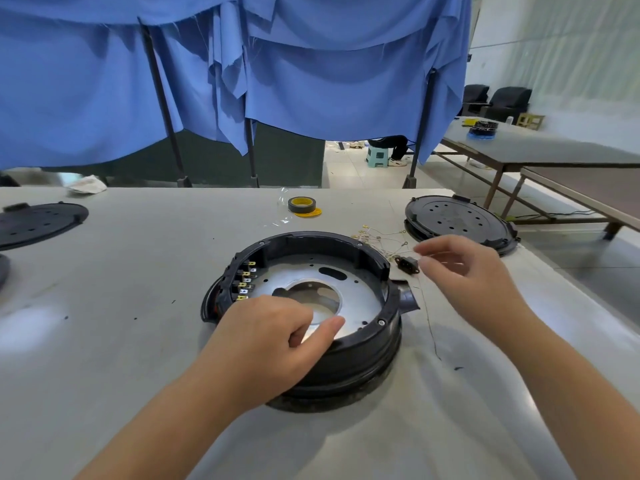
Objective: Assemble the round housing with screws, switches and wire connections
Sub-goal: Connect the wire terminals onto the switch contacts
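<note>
Grey worktable (104,341) under hanging blue cloth (311,81), more tables off to the right. Round black housing (374,344) sits open-side-up at table centre, silver metal plate (360,296) with a large hole inside it, row of switches with brass terminals (246,280) along its inner left wall, screws visible on the rim. Left hand (266,344) rests on the housing's near rim, fingers curled under, thumb stretched along the rim edge; no object seen in it. Right hand (467,271) hovers just right of the housing, fingers loosely bent, blurred; can't tell if it pinches a wire. Small black power socket (407,263) lies on the table between housing and right hand, thin wires with ring terminals (381,237) scattered just behind it. Black perforated round lid (457,220) far right, another lid (38,223) far left. Tape roll (302,205) behind the housing, near the table's far edge.
</note>
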`<state>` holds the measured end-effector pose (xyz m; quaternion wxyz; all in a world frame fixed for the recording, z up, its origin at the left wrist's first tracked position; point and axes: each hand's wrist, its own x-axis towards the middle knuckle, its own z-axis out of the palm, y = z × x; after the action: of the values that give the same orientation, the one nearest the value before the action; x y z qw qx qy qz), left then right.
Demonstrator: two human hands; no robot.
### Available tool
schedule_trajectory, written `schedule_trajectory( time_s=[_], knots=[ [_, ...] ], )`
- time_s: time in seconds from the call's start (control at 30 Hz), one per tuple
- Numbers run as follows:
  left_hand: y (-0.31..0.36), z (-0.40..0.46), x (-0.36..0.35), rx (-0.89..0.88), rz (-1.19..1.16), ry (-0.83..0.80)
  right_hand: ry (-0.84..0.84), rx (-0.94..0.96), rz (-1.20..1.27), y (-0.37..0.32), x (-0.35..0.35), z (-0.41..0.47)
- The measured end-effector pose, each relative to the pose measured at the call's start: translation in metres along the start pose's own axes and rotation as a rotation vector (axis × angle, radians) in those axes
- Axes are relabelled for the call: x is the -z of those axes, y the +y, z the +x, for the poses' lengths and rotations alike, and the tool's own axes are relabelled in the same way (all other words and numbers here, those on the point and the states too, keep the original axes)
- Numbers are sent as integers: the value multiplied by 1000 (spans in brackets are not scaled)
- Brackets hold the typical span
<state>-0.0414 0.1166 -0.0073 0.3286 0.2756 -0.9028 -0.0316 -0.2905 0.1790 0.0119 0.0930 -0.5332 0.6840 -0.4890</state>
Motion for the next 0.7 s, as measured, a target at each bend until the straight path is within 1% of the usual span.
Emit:
schedule_trajectory(
  time_s=[0.03,0.1,0.23,0.33,0.47,0.57,0.63,0.7],
  knots=[
    [1,0,1,-15,11,-1,14,-72,-67,8,-2,10],
    [4,0,1,-29,21,-3,-25,-168,-229,25,-9,26],
    [7,0,2,-4,19,-10,-113,-227,-524,51,-28,52],
    [7,1,2,13,24,-42,-116,-262,-595,61,-37,64],
    [5,0,5,39,23,-95,-84,-252,-581,65,-39,67],
    [1,1,7,68,18,-178,-29,-218,-511,61,-34,61],
    [-2,1,8,84,6,-226,26,-173,-400,54,-26,54],
    [-3,2,10,110,-40,-253,66,-131,-192,42,-18,46]
  ],
)
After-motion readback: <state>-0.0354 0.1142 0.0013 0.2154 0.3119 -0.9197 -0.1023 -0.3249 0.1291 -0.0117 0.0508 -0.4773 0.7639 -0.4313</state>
